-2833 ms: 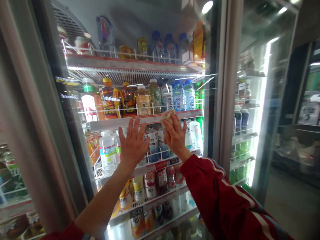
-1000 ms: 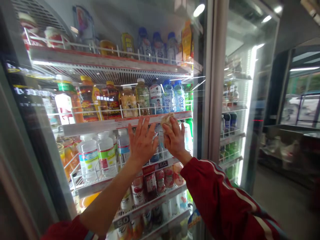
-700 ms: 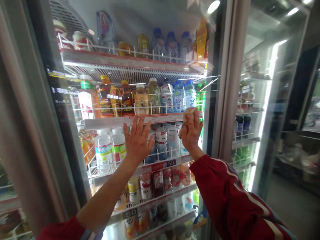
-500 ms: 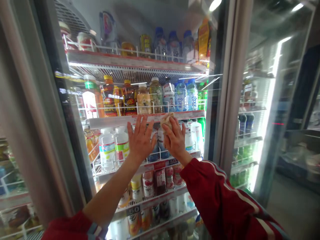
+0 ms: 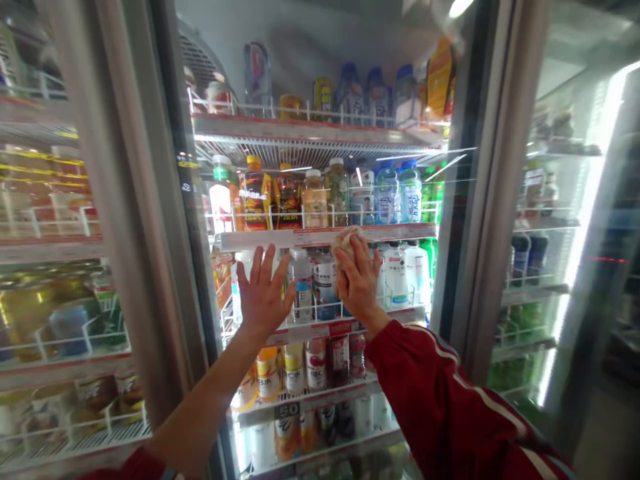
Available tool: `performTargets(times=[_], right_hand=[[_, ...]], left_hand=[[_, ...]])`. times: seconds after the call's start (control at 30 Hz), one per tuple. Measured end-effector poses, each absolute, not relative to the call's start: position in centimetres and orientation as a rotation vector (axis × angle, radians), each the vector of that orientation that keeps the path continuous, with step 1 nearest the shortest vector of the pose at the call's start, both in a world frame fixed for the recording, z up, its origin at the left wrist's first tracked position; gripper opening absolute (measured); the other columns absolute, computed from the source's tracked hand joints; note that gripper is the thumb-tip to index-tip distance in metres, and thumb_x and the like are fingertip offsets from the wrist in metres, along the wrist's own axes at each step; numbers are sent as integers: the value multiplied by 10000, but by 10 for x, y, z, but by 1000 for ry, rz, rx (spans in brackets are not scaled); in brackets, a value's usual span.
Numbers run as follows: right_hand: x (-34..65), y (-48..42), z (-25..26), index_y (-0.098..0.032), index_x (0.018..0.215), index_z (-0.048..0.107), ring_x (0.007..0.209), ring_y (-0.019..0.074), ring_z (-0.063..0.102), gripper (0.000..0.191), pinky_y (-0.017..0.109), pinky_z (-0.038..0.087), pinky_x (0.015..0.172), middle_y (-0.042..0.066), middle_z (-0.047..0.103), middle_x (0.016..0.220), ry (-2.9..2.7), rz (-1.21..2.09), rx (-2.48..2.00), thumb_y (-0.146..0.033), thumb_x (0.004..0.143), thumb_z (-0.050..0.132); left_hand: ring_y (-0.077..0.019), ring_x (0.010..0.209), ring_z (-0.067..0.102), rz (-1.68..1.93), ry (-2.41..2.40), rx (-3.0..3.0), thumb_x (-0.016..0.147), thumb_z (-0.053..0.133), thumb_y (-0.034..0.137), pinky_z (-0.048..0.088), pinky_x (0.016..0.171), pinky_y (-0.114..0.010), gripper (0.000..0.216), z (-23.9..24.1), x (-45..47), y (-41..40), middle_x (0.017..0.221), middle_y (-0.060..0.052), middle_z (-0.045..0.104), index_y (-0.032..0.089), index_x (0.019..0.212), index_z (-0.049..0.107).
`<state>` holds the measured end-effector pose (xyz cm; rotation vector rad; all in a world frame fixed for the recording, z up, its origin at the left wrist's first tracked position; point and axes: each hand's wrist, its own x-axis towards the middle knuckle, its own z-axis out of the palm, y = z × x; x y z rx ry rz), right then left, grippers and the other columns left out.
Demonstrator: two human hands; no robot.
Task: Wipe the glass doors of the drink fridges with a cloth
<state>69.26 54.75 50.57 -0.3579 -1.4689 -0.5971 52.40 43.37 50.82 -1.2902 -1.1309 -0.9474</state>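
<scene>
Under my right hand [image 5: 359,279] is a crumpled beige cloth [image 5: 349,241], its upper edge sticking out past my fingertips, against the glass door [image 5: 320,40] of a drinks fridge. My left hand [image 5: 265,290] has its fingers spread, palm toward the same glass, with nothing in it. Behind the glass, bottles with white labels [image 5: 397,273] stand around and partly behind my hands. One shelf higher, a row of bottles includes an amber one [image 5: 314,200] and blue ones [image 5: 411,192].
A grey metal door frame [image 5: 135,200] runs down the left, with shelves of jars and packs beyond it. Another frame [image 5: 487,200] stands to the right, beside a fridge section lit by a bright strip [image 5: 575,267]. Lower shelves hold juice bottles [image 5: 316,363].
The view has turned left, so the fridge sits further right in the picture. My left hand has shifted left across the glass, further from my right hand, which still holds the cloth.
</scene>
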Motion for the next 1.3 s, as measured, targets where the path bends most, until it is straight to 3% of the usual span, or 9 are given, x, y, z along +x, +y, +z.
performTargets(times=[0.2, 0.5, 0.7, 0.9, 1.07, 1.17, 1.3], right_hand=[[678, 532, 501, -279, 1182, 579, 1357, 191, 367, 324, 468, 160, 1139, 67, 522, 1364, -1546, -654, -286, -216, 890, 455], [703, 555, 514, -275, 1308, 473, 1379, 233, 328, 410, 530, 201, 1108, 68, 364, 1483, -1448, -523, -410, -234, 902, 429], [667, 518, 486, -271, 1233, 535, 1370, 182, 353, 350, 465, 153, 1151, 60, 527, 1368, -1656, -570, -227, -216, 901, 441], [655, 516, 484, -208, 1424, 302, 1344, 197, 400, 540, 487, 126, 1161, 107, 560, 1330, -1652, -492, -190, -288, 902, 417], [662, 524, 484, -207, 1476, 161, 1357, 207, 379, 649, 512, 173, 1150, 114, 518, 1371, -1684, -450, -156, -284, 885, 420], [683, 534, 482, -209, 1458, 226, 1350, 258, 387, 717, 527, 213, 1136, 145, 489, 1392, -1828, -475, -46, -388, 827, 518], [706, 555, 493, -238, 1403, 367, 1344, 255, 394, 626, 502, 230, 1119, 145, 447, 1426, -1681, -332, -8, -426, 824, 515]], left_hand=[[-244, 1410, 220, -930, -1131, -1277, 849, 553, 324, 65, 1166, -494, 572, 505, 522, 437, 1482, -103, 342, 261, 1390, 382], [-218, 1418, 197, -920, -1151, -1245, 852, 521, 306, 59, 1170, -484, 544, 504, 526, 437, 1474, -94, 362, 254, 1379, 395], [-222, 1422, 191, -916, -1172, -1261, 857, 522, 315, 57, 1167, -472, 479, 504, 525, 435, 1460, -120, 386, 222, 1322, 453], [-188, 1369, 334, -931, -1055, -1452, 893, 404, 243, 96, 1169, -451, 405, 498, 536, 426, 1385, -117, 490, 204, 1293, 454], [-176, 1353, 359, -844, -1118, -1523, 923, 347, 280, -14, 1177, -452, 391, 496, 550, 432, 1353, -115, 522, 178, 1278, 474], [-176, 1350, 361, -816, -1152, -1454, 932, 363, 344, -76, 1163, -485, 372, 496, 554, 438, 1352, -98, 526, 190, 1243, 497], [-219, 1395, 276, -731, -1302, -1447, 912, 403, 417, 40, 1149, -574, 355, 499, 562, 441, 1400, -81, 471, 224, 1173, 548]])
